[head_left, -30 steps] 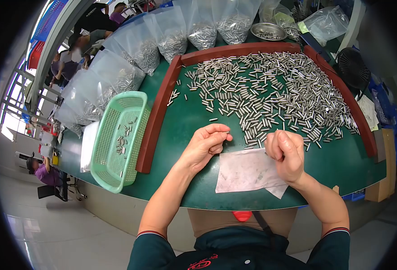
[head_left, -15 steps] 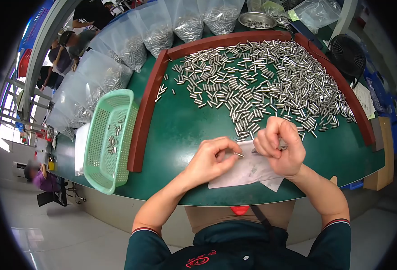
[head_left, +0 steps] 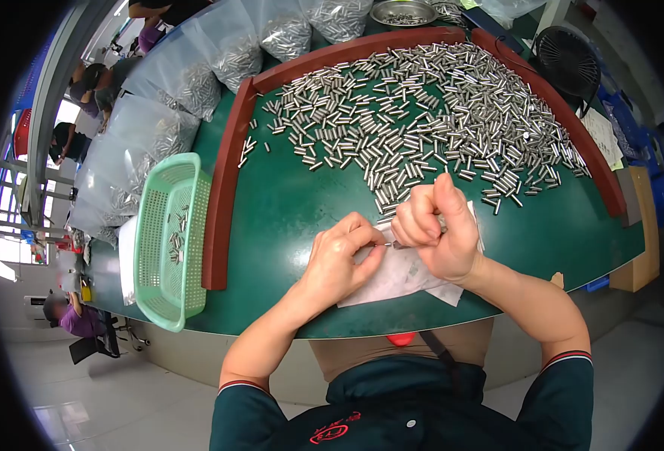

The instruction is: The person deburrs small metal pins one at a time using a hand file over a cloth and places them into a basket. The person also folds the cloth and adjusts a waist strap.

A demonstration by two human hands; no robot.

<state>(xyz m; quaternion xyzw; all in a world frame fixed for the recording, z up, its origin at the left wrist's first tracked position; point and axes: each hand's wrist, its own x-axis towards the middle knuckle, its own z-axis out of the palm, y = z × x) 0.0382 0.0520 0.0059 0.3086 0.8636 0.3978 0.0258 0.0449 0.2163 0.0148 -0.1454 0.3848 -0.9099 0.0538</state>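
My left hand [head_left: 339,259] pinches a small metal pin [head_left: 388,243] between thumb and fingertips. Close beside the pin's end is my right hand [head_left: 445,233], its fingers curled around something I cannot make out; only a dark bit shows at the lower fingers. Whether the pin touches it cannot be told. Under both hands lies a whitish cloth [head_left: 403,282] on the green tabletop [head_left: 272,218]. Beyond the hands spreads a large heap of short metal pins [head_left: 490,105], its nearest ones just past my right hand.
Dark red rails [head_left: 223,195] border the heap. Left of them stands a green perforated basket [head_left: 145,263] with some pins inside. Several clear bags [head_left: 238,56] of pins line the far left edge. A metal bowl [head_left: 403,13] and a black fan [head_left: 567,62] stand at the back.
My hands have come closer together, bringing the pin in my left fingers up to my right fist. My right hand has turned, its thumb now upward. The whole view has shifted slightly.
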